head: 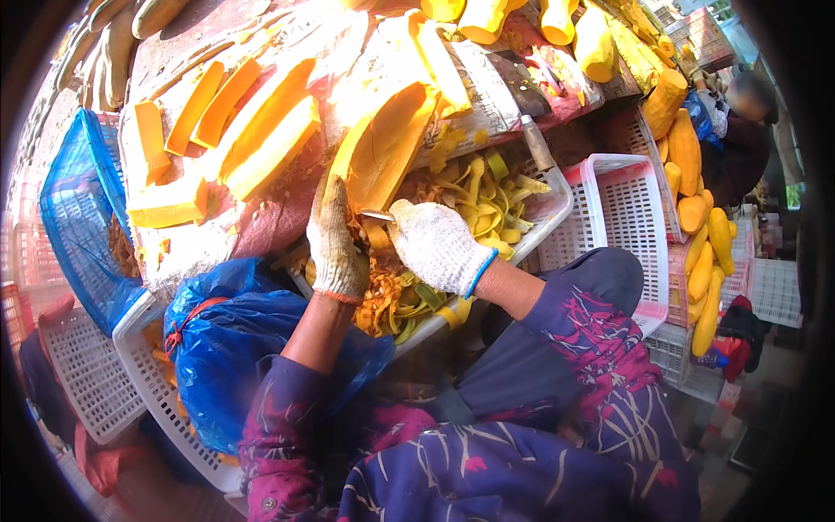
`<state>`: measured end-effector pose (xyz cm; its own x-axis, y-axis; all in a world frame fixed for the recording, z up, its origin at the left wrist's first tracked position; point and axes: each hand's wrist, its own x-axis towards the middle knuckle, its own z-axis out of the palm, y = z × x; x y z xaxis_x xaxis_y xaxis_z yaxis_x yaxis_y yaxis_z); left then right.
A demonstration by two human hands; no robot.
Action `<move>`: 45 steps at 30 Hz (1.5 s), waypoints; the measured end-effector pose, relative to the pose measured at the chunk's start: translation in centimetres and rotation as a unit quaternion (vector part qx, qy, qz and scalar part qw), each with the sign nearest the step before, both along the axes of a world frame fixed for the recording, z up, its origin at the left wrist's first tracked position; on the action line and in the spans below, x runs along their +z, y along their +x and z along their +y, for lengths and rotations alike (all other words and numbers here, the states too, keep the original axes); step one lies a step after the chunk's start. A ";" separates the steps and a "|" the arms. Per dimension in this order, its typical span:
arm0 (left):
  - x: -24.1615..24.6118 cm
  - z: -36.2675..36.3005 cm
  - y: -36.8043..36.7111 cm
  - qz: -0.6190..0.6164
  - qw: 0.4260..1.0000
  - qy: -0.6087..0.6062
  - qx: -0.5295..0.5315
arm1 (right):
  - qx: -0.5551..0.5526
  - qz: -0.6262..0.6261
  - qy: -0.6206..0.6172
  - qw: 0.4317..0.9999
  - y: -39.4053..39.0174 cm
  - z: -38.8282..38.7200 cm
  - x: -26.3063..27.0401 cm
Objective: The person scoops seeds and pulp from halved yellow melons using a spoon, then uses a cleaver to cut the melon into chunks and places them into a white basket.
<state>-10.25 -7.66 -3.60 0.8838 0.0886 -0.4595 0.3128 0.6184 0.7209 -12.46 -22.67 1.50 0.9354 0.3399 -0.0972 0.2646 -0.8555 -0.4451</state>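
Note:
A hollowed piece of orange pumpkin point(385, 147) is tilted up in front of me, its lower end at my left hand point(336, 241), whose gloved fingers lie along its left side. My gloved right hand point(438, 246) is closed on a small metal tool point(377, 214), its tip at the pumpkin's lower end. Beneath both hands, seeds and stringy pulp point(380, 297) and green-yellow peelings point(486, 202) fill a white plastic crate point(554, 202). Cut pumpkin pieces point(280, 147) lie on the cloth-covered surface to the left.
A knife with a worn handle point(536, 140) rests at the crate's far right corner. Empty-looking white crates point(629, 228) stand at right, near stacked peeled pumpkins point(685, 153). A blue plastic bag point(228, 346) lies over a crate at left. Another person point(737, 143) is at far right.

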 end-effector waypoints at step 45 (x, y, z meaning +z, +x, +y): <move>1.2 0.9 0.0 0.015 0.993 -0.109 -0.047 | 0.105 0.014 -0.014 0.994 2.1 -1.7 1.6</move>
